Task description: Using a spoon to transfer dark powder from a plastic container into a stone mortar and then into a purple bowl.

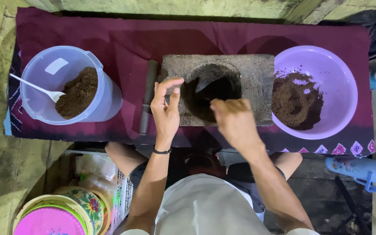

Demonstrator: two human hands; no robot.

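A person knelt over a square stone mortar (pixel 218 89) set on a maroon cloth (pixel 127 39). The left hand (pixel 165 106) was raised at the mortar's left edge, thumb and forefinger curled close together, holding nothing visible. The right hand (pixel 233 122) hung over the mortar's dark hollow, fingers bunched downward; whether they pinched anything could not be told. A dark pestle (pixel 148 98) lay just left of the mortar. Brown powder filled a clear tub (pixel 66 85) with a white spoon (pixel 38 89), and a purple bowl (pixel 323 91).
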